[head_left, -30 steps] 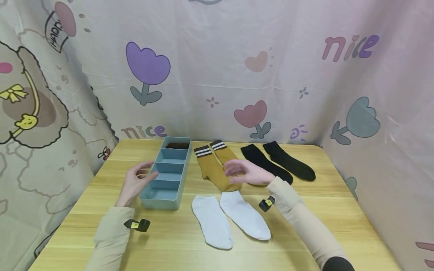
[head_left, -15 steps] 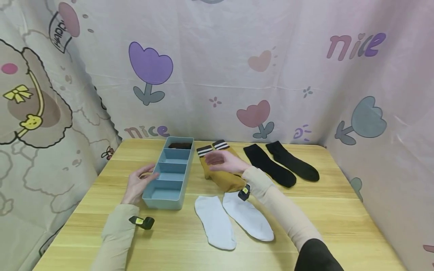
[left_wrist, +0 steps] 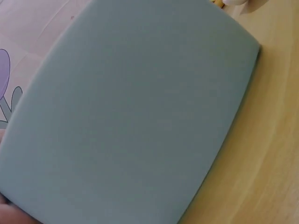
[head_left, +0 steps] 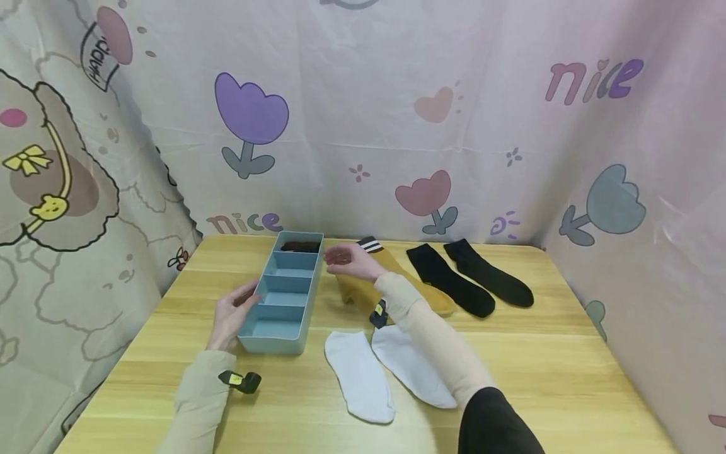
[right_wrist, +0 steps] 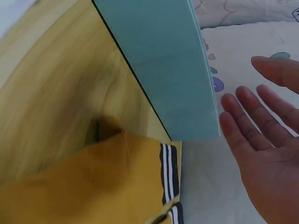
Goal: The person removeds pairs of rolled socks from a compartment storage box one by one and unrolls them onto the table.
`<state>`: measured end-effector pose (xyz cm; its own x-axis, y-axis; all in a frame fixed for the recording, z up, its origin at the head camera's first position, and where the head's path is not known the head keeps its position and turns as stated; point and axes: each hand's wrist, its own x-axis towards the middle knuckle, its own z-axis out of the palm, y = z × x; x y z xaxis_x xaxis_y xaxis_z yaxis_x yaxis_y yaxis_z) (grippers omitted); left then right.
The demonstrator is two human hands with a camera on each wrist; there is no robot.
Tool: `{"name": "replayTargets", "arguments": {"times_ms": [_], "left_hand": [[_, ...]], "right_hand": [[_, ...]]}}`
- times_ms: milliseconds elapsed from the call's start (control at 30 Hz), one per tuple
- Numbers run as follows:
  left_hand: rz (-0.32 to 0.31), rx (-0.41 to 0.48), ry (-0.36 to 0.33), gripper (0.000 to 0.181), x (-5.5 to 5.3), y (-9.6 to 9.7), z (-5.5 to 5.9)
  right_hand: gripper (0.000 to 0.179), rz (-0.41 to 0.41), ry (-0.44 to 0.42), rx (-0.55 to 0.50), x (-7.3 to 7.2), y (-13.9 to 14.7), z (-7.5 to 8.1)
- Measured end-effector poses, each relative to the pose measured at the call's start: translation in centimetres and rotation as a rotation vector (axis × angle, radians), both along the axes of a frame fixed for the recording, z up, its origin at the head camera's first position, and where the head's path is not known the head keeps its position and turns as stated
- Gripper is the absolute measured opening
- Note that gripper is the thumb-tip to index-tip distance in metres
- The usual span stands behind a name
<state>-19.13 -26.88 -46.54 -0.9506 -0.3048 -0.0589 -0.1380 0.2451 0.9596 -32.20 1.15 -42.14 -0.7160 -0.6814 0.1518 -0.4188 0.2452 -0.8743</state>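
Note:
A blue-green storage box with several compartments stands at the left of the table. My left hand grips its left wall near the front, thumb over the rim and fingers outside. In the left wrist view the box's end wall fills the picture, with fingers at the left edge. My right hand is open beside the box's back right rim, above the mustard socks. The right wrist view shows its fingers spread next to the box wall, with a striped sock cuff below.
A dark brown folded item lies in the rearmost compartment. White ankle socks lie at the front, partly under my right sleeve. Black socks lie at the back right. A printed curtain hangs behind the wooden table.
My right hand has moved left, from over the mustard socks to the box's right rim. My left hand has closed in on the box's left wall. The socks stay where they lay.

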Motion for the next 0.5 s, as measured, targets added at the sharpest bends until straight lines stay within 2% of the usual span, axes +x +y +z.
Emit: {"name": "replayTargets", "arguments": {"times_ms": [100, 200, 300, 500], "left_hand": [[0.000, -0.005, -0.002, 0.045, 0.0, 0.3, 0.0], [-0.002, -0.001, 0.006, 0.045, 0.4, 0.6, -0.1], [0.005, -0.004, 0.009, 0.045, 1.3, 0.9, -0.3], [0.027, -0.024, -0.015, 0.045, 3.2, 1.4, -0.6]], "right_hand": [[0.045, -0.009, 0.002, -0.020, -0.5, -0.8, 0.1], [0.044, -0.021, 0.003, -0.023, -0.9, -1.8, 0.4], [0.045, -0.026, -0.016, -0.021, -1.4, -3.2, 0.5], [0.043, -0.046, 0.015, 0.033, -2.6, -6.3, -0.3]]}}
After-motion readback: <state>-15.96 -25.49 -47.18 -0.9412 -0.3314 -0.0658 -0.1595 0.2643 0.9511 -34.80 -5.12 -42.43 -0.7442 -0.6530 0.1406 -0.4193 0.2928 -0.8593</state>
